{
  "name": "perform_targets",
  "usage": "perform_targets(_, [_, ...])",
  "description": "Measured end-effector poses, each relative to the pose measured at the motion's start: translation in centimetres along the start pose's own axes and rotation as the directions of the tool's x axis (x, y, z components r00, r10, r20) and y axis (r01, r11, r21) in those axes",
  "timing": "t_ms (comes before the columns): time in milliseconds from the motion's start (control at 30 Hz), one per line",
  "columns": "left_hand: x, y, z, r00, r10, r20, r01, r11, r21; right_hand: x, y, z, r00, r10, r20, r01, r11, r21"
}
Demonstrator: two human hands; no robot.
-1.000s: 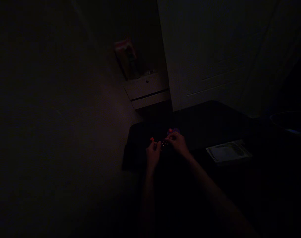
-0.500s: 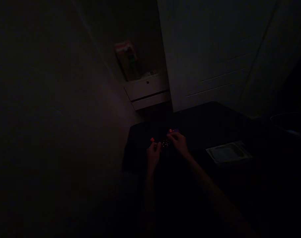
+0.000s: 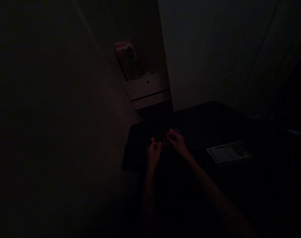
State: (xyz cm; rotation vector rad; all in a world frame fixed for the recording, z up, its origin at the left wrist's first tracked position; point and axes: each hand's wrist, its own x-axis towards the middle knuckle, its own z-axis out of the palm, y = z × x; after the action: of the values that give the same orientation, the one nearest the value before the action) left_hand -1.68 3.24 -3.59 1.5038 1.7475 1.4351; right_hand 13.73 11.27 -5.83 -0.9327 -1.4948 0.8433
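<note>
The room is very dark. Over the dark tabletop (image 3: 197, 124), my left hand (image 3: 153, 155) is closed with thumb and fingertips near each other; what it holds, if anything, is too small to make out. A small red-orange piece (image 3: 152, 139) lies just beyond its fingers. My right hand (image 3: 177, 141) is bent in a pinch, its fingertips mostly hidden. Between the hands are several tiny pale bead-like bits (image 3: 164, 143). Beyond the right fingers sit a red-orange piece (image 3: 170, 131) and a purplish object (image 3: 176, 131), both partly covered by the hand.
A flat sheet or packet (image 3: 229, 152) lies right of my right forearm. Behind the table stand a pale drawer unit (image 3: 147, 89), with a red-topped package (image 3: 127, 59) on it, and a white door-like panel (image 3: 205, 59). A wall (image 3: 91, 115) runs along the left.
The picture has grown dimmer. My right hand has shifted very slightly left; my left hand stays almost in place.
</note>
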Motion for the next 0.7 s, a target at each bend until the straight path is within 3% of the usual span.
perform_targets(300, [-0.1,1.2,0.4,1.000,-0.002,0.004,0.002,1.000,-0.005,0.1,-0.7,-0.5,0.993,-0.061,0.105,0.083,0.974,-0.211])
perform_targets(700, [0.0,1.3,0.7,1.000,0.012,-0.013,-0.012,1.000,-0.005,0.2,-0.5,-0.6,0.989,-0.048,0.143,0.085,0.962,-0.259])
